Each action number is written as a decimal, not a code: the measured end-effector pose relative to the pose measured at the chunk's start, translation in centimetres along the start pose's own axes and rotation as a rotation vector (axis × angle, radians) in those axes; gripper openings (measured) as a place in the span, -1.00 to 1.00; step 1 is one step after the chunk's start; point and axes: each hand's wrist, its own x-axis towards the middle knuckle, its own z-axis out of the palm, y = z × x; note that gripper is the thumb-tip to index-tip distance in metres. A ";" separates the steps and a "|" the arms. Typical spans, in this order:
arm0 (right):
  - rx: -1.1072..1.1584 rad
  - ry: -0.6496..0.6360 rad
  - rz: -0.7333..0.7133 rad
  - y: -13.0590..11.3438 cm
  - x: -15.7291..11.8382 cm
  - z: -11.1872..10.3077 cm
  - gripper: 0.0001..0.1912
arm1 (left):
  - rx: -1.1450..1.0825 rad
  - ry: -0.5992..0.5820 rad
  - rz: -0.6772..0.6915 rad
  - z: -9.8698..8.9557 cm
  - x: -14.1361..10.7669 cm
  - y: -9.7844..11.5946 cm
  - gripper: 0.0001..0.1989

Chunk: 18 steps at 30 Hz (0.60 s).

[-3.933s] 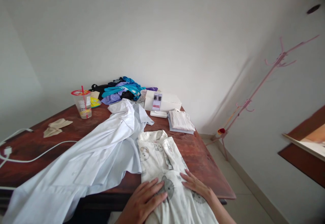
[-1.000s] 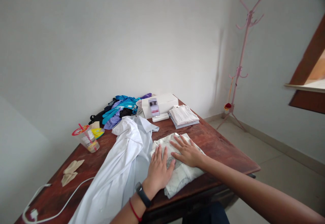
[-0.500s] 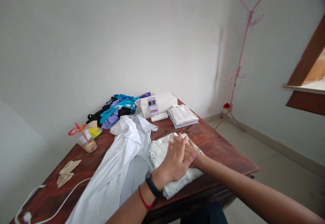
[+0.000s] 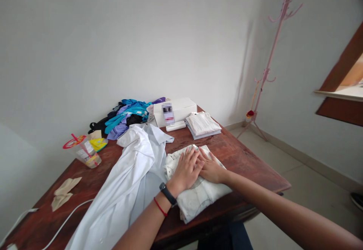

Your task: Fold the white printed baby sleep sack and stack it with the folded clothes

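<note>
A folded white garment with faint grey markings point(image 4: 198, 201) lies near the front edge of the dark red wooden table point(image 4: 244, 155). Flat on top of it rests my left hand point(image 4: 187, 168), fingers spread, with a black band and a red string at the wrist. My right hand point(image 4: 212, 168) lies palm down on the same cloth, its fingers stretched out and touching the left fingers. Just left of the bundle, a white shirt point(image 4: 133, 159) is spread loosely along the table. Neither hand grips anything.
Behind are folded clothes point(image 4: 202, 124), a white box point(image 4: 183, 110) and a heap of blue, purple and black clothes point(image 4: 127, 115). On the left stand a plastic cup point(image 4: 86, 153), a yellow packet point(image 4: 98, 144), beige paper point(image 4: 65, 193) and a white cable point(image 4: 68, 219). A pink coat rack point(image 4: 272, 53) occupies the corner.
My right hand has slid out from under my left, and the two now lie side by side on the cloth. The view has shifted slightly.
</note>
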 end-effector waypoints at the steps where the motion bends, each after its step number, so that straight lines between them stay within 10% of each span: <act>1: 0.034 -0.019 0.014 0.0 0.1 -0.2 -0.30 | 0.002 0.026 0.006 0.3 -0.1 -0.4 -0.37; 18: 0.466 -0.124 -0.003 1.1 -0.6 -2.4 -0.20 | 0.030 0.140 0.067 0.8 -0.4 -0.3 -0.46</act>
